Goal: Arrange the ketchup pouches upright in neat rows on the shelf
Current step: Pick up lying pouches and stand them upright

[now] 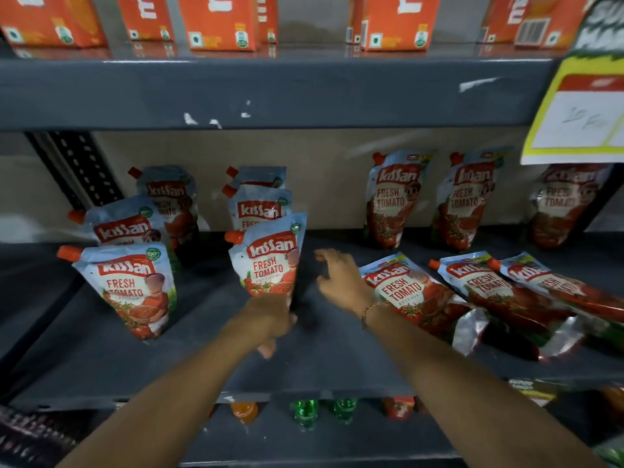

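The left hand [270,319] grips the base of an upright front ketchup pouch [270,261] on the grey shelf [337,359]; the right hand [341,278], a bracelet [369,312] at its wrist, hovers open and empty just beside it; to the right three pouches [472,295] lie flat, overlapping; to the left another row [131,285] stands upright; farther back three more pouches [466,201] lean against the back wall; orange cartons [219,21] line the shelf above.

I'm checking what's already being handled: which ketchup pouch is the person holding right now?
The front pouch of the middle row: the left hand grips its base. The right hand is open, touching none.
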A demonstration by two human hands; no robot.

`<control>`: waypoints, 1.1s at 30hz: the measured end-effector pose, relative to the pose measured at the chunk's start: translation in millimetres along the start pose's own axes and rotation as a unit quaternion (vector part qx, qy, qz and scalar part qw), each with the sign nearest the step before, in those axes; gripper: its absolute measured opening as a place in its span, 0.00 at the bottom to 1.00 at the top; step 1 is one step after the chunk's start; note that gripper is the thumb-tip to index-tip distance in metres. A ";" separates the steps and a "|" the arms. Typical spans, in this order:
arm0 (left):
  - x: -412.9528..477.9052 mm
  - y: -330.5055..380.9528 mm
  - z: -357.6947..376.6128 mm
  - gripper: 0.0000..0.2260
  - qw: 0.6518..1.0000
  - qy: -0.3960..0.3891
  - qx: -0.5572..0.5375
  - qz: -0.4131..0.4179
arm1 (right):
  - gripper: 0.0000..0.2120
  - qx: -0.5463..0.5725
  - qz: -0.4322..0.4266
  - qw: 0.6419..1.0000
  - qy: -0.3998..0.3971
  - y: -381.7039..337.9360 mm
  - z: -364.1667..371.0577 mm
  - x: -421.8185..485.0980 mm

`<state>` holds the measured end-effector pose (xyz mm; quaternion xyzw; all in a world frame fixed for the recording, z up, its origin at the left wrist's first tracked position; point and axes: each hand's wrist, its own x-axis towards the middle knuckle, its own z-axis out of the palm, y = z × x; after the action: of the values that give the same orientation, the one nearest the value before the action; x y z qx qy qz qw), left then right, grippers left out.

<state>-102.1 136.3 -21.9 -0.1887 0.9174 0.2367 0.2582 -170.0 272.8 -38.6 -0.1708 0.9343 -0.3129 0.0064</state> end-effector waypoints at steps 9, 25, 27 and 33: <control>16.7 107.2 60.3 0.23 0.867 -0.209 -0.452 0.017 | 0.21 -0.271 0.239 0.930 -0.063 95.6 -91.6 -25.1; 7.4 124.9 46.8 0.13 0.833 0.285 -0.379 0.285 | 0.09 0.029 0.077 0.973 0.216 95.7 -118.6 -47.8; 10.1 122.8 55.4 0.12 0.850 0.341 -0.307 0.258 | 0.09 0.009 0.078 0.981 0.177 102.2 -110.1 -53.9; -1.9 154.6 95.2 0.08 0.804 0.416 -0.412 0.107 | 0.11 -0.046 0.074 0.993 0.080 130.4 -133.3 -55.3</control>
<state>-136.4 313.6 -40.6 -0.2584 0.7671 0.5177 -0.2770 -174.9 465.6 -13.2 -0.0763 0.9552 -0.2809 -0.0529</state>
